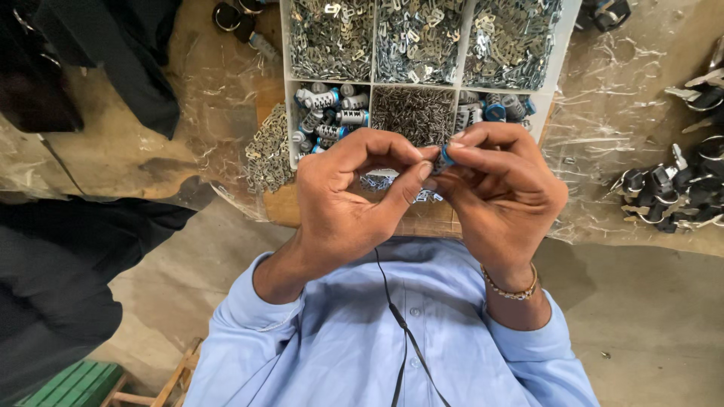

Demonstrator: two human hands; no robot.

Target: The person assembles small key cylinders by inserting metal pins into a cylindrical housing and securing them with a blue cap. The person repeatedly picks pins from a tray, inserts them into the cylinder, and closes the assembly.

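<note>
Both hands met over the near edge of the counter [226, 90], which was covered in clear plastic sheeting. The left hand [347, 200] and the right hand [501, 192] each had thumb and fingertips pinched together on one small blue-and-metal part [445, 157], held between them just in front of a white divided tray [285, 90]. The tray's far compartments held flat silvery metal pieces [332, 38]; its near ones held ribbed metal cylinders with blue ends [332, 117] and fine dark pins [415, 113]. A loose heap of silvery plates [268, 154] lay just left of the tray, and black-and-metal assemblies [671, 192] lay well to the right.
</note>
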